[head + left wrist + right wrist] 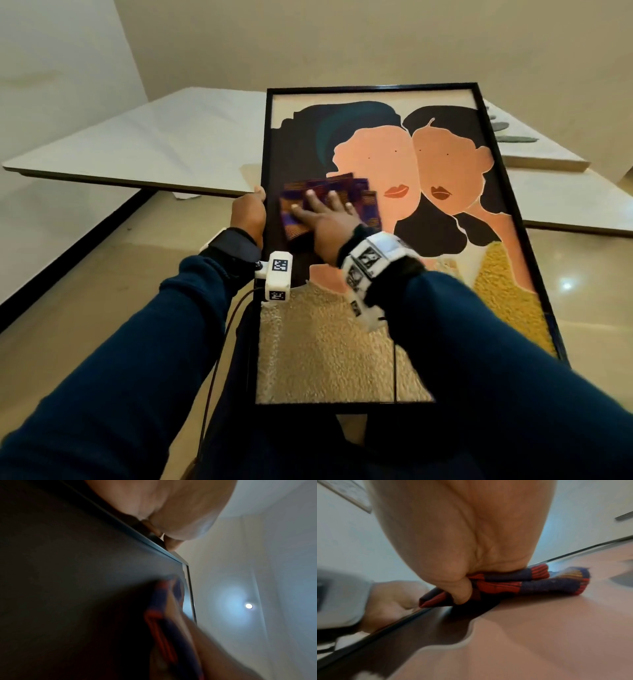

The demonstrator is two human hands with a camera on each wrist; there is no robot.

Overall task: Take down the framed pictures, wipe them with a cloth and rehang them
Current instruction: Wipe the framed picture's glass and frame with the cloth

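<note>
A large framed picture (pixel 445 240) with a thin black frame and two stylised faces lies tilted in front of me, its near end at my lap. My left hand (pixel 248 212) grips its left edge, fingers curled round the frame (pixel 137 534). My right hand (pixel 322 212) lies flat with spread fingers on a folded purple and orange cloth (pixel 363 198), pressing it onto the glass near the left edge. In the right wrist view the cloth (pixel 539 585) is bunched under the palm (pixel 453 534) on the picture (pixel 539 642). In the left wrist view the cloth (pixel 159 622) is blurred.
A big white board (pixel 154 144) lies flat behind the picture. Another light-framed picture (pixel 534 147) with grey leaf shapes lies at the back right. Glossy beige floor (pixel 85 308) spreads to the left, with a black strip along the wall. A cable (pixel 219 359) hangs from my left wrist.
</note>
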